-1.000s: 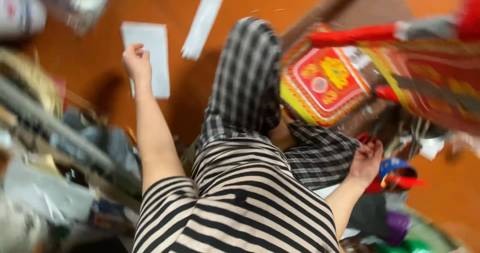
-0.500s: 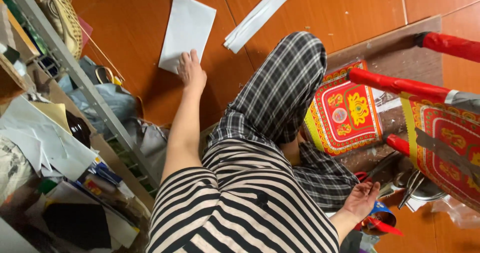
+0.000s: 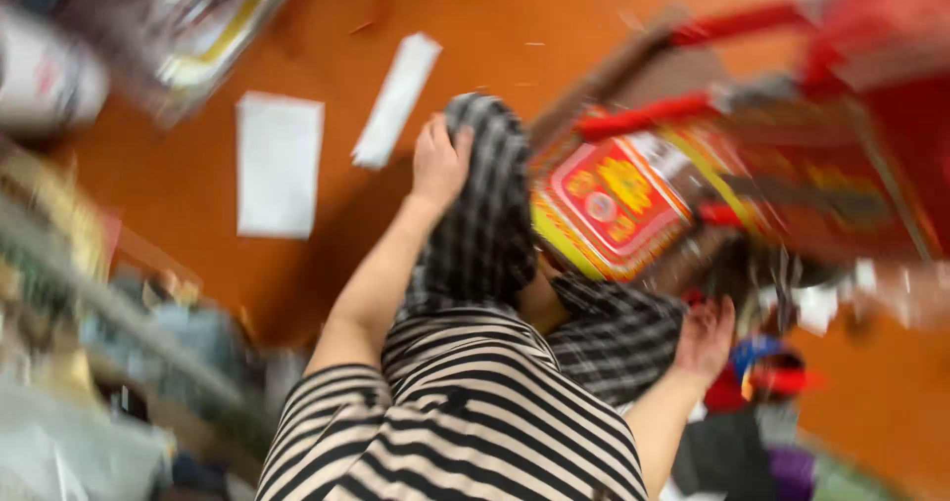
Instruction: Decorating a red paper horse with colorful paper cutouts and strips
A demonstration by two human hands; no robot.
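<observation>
Resting on the raised knee in black-and-white checked trousers [image 3: 485,204], the left hand [image 3: 438,160] lies loosely open, holding nothing. The narrow white paper strip [image 3: 397,98] lies just beside it on the orange floor [image 3: 495,26], its long axis slanting up-right. The right hand [image 3: 705,335] hangs open, empty.

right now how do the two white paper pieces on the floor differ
The wide sheet is a broad rectangle, lying nearly square to the picture; the narrow strip is long, slim and slanted. The wide sheet lies further from the left hand, while the narrow strip lies just beside it, though not touching. The left hand rests on the checked knee, not on either paper. Both are plain white, flat on the orange floor, and blurred.
</observation>
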